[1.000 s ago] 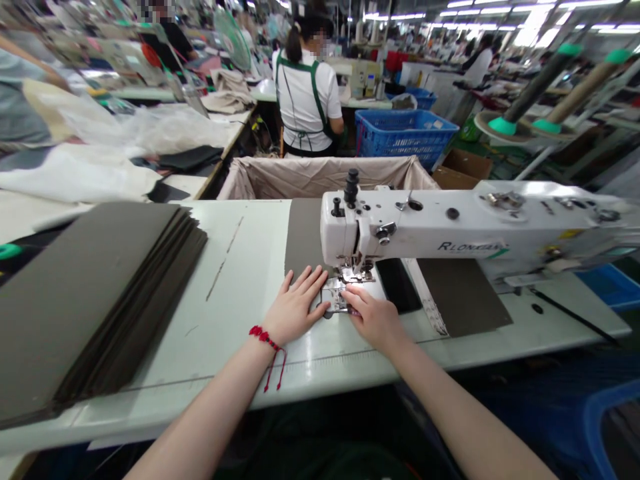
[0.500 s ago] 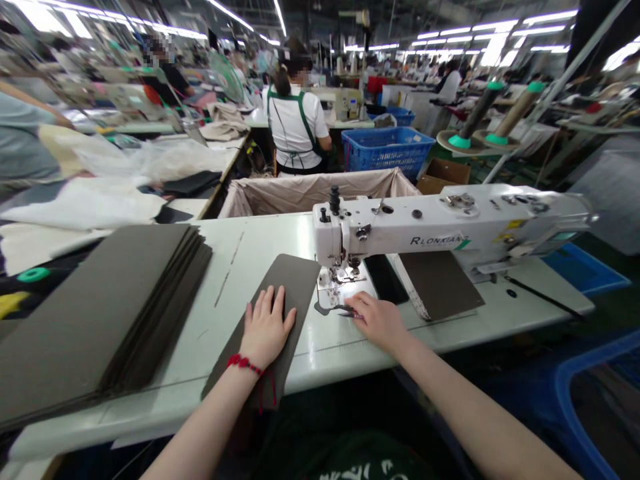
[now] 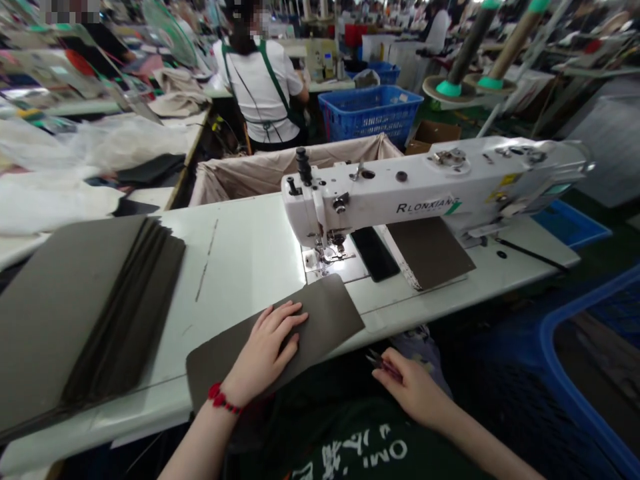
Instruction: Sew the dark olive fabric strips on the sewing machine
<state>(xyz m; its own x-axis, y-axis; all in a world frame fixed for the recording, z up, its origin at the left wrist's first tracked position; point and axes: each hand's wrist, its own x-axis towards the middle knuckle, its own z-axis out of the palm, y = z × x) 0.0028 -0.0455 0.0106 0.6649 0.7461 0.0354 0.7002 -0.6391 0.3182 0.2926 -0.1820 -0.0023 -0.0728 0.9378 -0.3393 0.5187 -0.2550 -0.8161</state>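
My left hand rests with curled fingers on a long grey-brown leather panel, which lies diagonally across the front edge of the white sewing table. My right hand is off the table, in front of my dark green shirt, gripping small thread snips. Both hands are well clear of the needle and presser foot of the white RLONXIANG sewing machine. A stack of similar panels lies left of my left hand.
A flat brown panel and a black piece lie under the machine arm. A fabric-lined bin stands behind the table. Beyond it are a blue basket and a co-worker in a green apron. A blue crate rim is at lower right.
The panel has swung from pointing away from me to lying diagonally at the table's front edge. My right hand has drawn back off the table with the snips.
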